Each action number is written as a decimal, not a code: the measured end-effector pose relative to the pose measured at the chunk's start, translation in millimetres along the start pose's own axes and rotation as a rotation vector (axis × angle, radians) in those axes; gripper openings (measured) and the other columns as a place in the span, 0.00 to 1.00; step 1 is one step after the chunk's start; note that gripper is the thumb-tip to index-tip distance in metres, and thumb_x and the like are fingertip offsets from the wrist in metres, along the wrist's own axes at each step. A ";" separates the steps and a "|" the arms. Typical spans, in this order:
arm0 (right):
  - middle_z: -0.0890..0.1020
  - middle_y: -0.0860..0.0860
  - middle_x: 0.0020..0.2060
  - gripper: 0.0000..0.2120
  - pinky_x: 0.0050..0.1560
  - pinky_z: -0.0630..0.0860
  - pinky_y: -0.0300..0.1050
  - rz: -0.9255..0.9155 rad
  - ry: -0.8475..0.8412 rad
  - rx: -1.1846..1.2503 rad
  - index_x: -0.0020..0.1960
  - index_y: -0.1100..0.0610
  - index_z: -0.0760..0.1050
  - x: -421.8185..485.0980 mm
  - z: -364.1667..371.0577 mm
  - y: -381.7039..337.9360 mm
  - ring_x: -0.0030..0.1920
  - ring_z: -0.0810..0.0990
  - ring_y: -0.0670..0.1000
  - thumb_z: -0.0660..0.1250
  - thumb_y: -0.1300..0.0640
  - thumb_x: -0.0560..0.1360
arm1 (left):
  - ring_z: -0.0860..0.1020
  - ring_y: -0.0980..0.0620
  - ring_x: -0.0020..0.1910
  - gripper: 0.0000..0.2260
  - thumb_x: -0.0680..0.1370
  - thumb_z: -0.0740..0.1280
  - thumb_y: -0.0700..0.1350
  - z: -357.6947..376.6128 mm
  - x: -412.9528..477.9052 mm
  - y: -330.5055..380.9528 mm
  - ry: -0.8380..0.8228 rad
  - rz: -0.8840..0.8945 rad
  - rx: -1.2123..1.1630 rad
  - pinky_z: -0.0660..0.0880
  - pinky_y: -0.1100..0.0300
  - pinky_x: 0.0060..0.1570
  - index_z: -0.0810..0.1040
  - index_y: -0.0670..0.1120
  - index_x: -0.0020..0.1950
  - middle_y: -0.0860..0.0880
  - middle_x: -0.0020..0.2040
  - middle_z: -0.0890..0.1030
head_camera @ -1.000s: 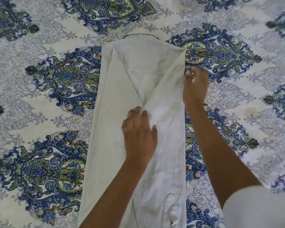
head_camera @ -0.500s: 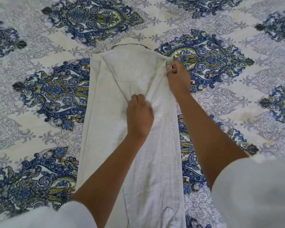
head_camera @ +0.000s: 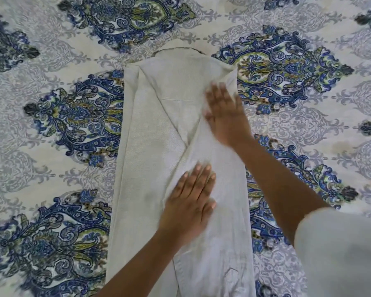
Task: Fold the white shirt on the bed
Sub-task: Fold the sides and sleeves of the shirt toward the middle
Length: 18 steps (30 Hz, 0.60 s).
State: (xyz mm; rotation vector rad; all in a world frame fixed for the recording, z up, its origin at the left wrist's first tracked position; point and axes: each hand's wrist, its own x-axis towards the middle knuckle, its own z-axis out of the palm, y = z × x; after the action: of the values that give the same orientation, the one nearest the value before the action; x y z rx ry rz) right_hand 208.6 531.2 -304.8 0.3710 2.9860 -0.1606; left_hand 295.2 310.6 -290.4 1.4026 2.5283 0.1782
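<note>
Fingers flat and holding nothing, the left hand (head_camera: 191, 200) and right hand (head_camera: 225, 112) are smoothing the side-folded white shirt (head_camera: 150, 168); folding its hem upward seems next.

The bed (head_camera: 51, 151) has a pale spread on it, with big blue and green paisley medallions over a grey scroll pattern. It fills the whole view. The only thing lying right on it is the white shirt (head_camera: 150, 146), folded into a long narrow strip running straight away from the person. The collar end sits just past the fingers of the right hand (head_camera: 225, 112), and the bottom end runs out of view behind the left hand (head_camera: 191, 202). Bare spread shows well left of the left fingertips and just right of the right ones. There's a faint yellowish mark (head_camera: 338, 146) further off right.
</note>
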 end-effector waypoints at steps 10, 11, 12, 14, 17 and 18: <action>0.55 0.55 0.76 0.30 0.73 0.45 0.57 0.025 -0.034 0.017 0.76 0.59 0.51 -60.0 4.7 -39.4 0.76 0.54 0.54 0.41 0.45 0.78 | 0.51 0.47 0.77 0.27 0.80 0.49 0.54 3.7 -36.7 -25.4 -0.001 -0.034 0.061 0.54 0.48 0.72 0.54 0.42 0.76 0.43 0.77 0.53; 0.53 0.54 0.76 0.30 0.73 0.43 0.57 0.093 -0.027 -0.001 0.76 0.59 0.49 -46.7 3.8 -31.4 0.76 0.51 0.53 0.40 0.45 0.78 | 0.50 0.48 0.77 0.27 0.81 0.48 0.54 3.9 -37.0 -25.1 -0.003 -0.035 0.059 0.53 0.49 0.73 0.54 0.42 0.76 0.43 0.77 0.53; 0.49 0.53 0.77 0.30 0.73 0.41 0.58 0.162 -0.020 0.003 0.76 0.58 0.46 -34.5 0.2 -25.0 0.77 0.47 0.52 0.39 0.44 0.79 | 0.50 0.48 0.77 0.27 0.81 0.47 0.54 2.5 -38.0 -24.7 0.001 -0.033 0.048 0.53 0.48 0.73 0.54 0.41 0.76 0.43 0.77 0.53; 0.45 0.53 0.77 0.29 0.73 0.38 0.59 0.291 -0.025 0.040 0.76 0.58 0.43 -25.3 -7.4 -23.5 0.77 0.43 0.52 0.41 0.45 0.81 | 0.49 0.48 0.77 0.26 0.81 0.46 0.52 -5.8 -35.9 -25.6 0.038 -0.030 0.024 0.51 0.49 0.73 0.51 0.41 0.76 0.43 0.77 0.51; 0.46 0.55 0.77 0.28 0.73 0.39 0.56 0.415 0.041 0.188 0.76 0.59 0.45 -63.9 -11.5 -57.7 0.77 0.44 0.53 0.47 0.48 0.81 | 0.52 0.48 0.76 0.26 0.79 0.49 0.49 -17.8 -4.3 -41.6 0.126 0.006 0.066 0.46 0.49 0.73 0.50 0.43 0.76 0.46 0.77 0.52; 0.47 0.56 0.77 0.28 0.74 0.40 0.55 0.471 0.046 0.250 0.76 0.60 0.46 -82.9 -8.1 -74.0 0.77 0.44 0.54 0.48 0.50 0.81 | 0.54 0.48 0.75 0.26 0.78 0.50 0.48 -20.7 8.7 -49.7 0.119 0.033 0.093 0.46 0.49 0.72 0.52 0.43 0.76 0.46 0.77 0.55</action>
State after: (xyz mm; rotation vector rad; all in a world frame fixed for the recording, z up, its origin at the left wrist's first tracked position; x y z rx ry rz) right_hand 268.9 441.3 -278.6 1.0985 2.8247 -0.4780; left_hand 244.6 291.8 -282.9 1.5115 2.6421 0.1562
